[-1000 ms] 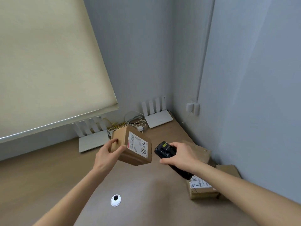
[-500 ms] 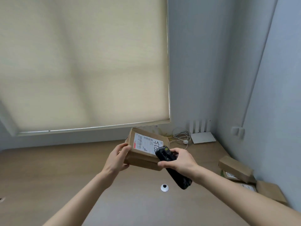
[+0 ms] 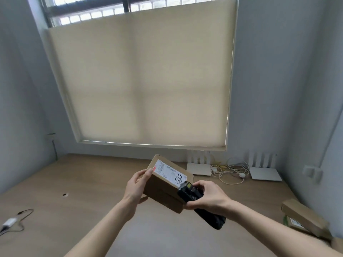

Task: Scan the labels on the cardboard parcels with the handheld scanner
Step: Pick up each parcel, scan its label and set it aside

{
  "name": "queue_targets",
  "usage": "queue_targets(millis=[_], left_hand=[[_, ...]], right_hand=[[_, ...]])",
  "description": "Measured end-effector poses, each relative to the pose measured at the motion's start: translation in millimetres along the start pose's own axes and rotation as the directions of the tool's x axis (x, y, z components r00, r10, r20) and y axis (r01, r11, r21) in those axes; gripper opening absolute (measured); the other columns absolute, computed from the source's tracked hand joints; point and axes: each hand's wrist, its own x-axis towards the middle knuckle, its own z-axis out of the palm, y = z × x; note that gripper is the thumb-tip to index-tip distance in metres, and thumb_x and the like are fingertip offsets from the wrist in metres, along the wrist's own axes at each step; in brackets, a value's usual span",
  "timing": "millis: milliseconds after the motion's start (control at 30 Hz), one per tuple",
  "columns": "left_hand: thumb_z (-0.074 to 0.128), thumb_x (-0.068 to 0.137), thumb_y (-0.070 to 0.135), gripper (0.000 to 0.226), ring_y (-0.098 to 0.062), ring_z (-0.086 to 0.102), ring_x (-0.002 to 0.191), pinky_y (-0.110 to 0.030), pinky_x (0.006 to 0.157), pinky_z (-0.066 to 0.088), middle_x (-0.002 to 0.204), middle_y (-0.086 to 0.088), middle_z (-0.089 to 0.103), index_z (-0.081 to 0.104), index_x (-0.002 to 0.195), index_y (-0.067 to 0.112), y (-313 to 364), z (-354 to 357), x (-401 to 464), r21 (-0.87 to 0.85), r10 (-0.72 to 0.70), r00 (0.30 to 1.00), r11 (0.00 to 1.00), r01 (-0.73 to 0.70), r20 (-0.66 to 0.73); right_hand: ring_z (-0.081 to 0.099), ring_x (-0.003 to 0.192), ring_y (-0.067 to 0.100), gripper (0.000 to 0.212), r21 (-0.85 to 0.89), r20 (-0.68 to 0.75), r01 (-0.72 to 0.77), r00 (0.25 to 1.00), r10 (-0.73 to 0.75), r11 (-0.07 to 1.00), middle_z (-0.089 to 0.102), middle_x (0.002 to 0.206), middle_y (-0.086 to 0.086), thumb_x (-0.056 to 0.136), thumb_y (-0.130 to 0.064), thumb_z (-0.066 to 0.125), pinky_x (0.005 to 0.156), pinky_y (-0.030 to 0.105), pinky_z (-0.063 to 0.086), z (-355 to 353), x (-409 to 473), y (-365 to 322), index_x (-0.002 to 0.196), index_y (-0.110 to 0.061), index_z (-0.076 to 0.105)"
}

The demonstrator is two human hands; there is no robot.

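**Scanner at the label, parcel held up**

Nearest the camera, the right hand (image 3: 207,198) wraps its fingers and thumb around the handheld scanner (image 3: 199,203), a dark unit whose head points up and left at the parcel. Just beside it, the left hand (image 3: 136,188) holds the cardboard parcel (image 3: 166,184) clear of the desk (image 3: 89,193), thumb on the near upper edge and fingers underneath. The white label (image 3: 169,172) faces up, with a barcode strip and handwritten digits; the scanner's head sits at the label's right end, overlapping it.

This looks like the scan step itself for this 1 parcel. The next move probably calls for backing the scanner head off a little so the whole barcode falls in its view, keeping the box steady and tilted toward it, then pressing the trigger.

To the right, a stack of other parcels (image 3: 304,220) lies on the desk, well apart. Farther back, 2 white routers (image 3: 198,168) and a tangle of cables (image 3: 230,169) sit under the window blind (image 3: 141,80).
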Motion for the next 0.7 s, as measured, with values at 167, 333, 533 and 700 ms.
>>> queue_targets(millis=[167,333,533,700], left_hand=[[0.065,0.091,0.052,0.037,-0.021,0.063,0.104,-0.034,0.068,0.060,0.110,-0.004,0.067,0.064,0.120,0.028,-2.4,-15.5,-20.6,0.031,-0.010,1.000,0.999,0.011,-0.020],[0.070,0.090,0.041,0.036,-0.014,0.065,0.100,-0.027,0.066,0.057,0.108,-0.001,0.069,0.063,0.123,0.029,-4.2,-28.0,-35.8,0.025,0.028,0.999,0.999,-0.027,-0.019],[0.072,0.090,0.028,0.030,-0.016,0.069,0.099,-0.021,0.064,0.057,0.103,-0.001,0.075,0.071,0.120,0.032,1.3,-43.2,-41.5,0.005,0.065,0.997,0.998,-0.066,0.036],[0.073,0.072,0.041,0.046,-0.018,0.069,0.102,-0.035,0.083,0.060,0.105,-0.001,0.076,0.072,0.118,0.034,7.4,-59.2,-40.1,0.010,0.094,0.995,0.995,-0.094,0.039]], right_hand=[[0.068,0.091,0.000,0.068,-0.026,0.039,0.021,0.999,-0.020,0.999,0.073,0.099,-0.016,0.047,-0.061,0.090,0.082,0.022,0.056,-1.8,-11.7,-6.1,0.107,-0.040,0.067],[0.070,0.094,0.006,0.065,-0.096,0.003,0.009,1.000,-0.008,0.995,0.074,0.101,-0.016,0.050,-0.058,0.089,0.087,0.032,0.059,-4.0,-22.3,-16.6,0.109,-0.040,0.070],[0.070,0.091,0.011,0.061,-0.231,-0.029,0.000,1.000,-0.007,0.973,0.074,0.090,-0.016,0.049,-0.056,0.086,0.080,0.030,0.058,-12.6,-24.0,-42.5,0.108,-0.044,0.075],[0.066,0.090,0.011,0.058,-0.366,-0.035,0.004,0.999,-0.018,0.931,0.071,0.089,-0.018,0.047,-0.057,0.087,0.071,0.027,0.045,-6.3,-26.4,-60.4,0.102,-0.047,0.072]])
